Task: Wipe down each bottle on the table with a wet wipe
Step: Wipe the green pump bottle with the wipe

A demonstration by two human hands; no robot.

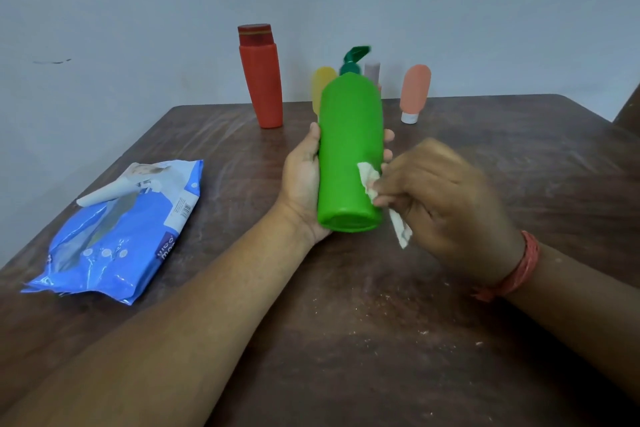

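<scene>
Wiping of green bottle [349, 149], held off table [485, 340] near its middle, pump end pointing away, base toward camera. Gripping bottle from beneath with left hand [300, 180]: thumb along near left side, fingertips [388, 135] curling round far right side. Pinching crumpled wet wipe [369, 177] in right hand [446, 208], pressing it against lower right flank of bottle, loose tail of wipe hanging below fingers. Right hand slightly blurred, suggesting rubbing under way.

For a thorough pass, judged advisable: rotating bottle in left hand while drawing wipe lengthwise from base to shoulder, then covering base rim and pump, keeping left grip firm against a likely slippery, dampened surface.

Standing upright at far edge, apparently awaiting their turn: red bottle [261, 80], yellow bottle [322, 83] partly hidden, pale capped bottle [372, 69], peach tube [415, 92]. Lying at left, flap open: blue wipes pack [117, 236].
</scene>
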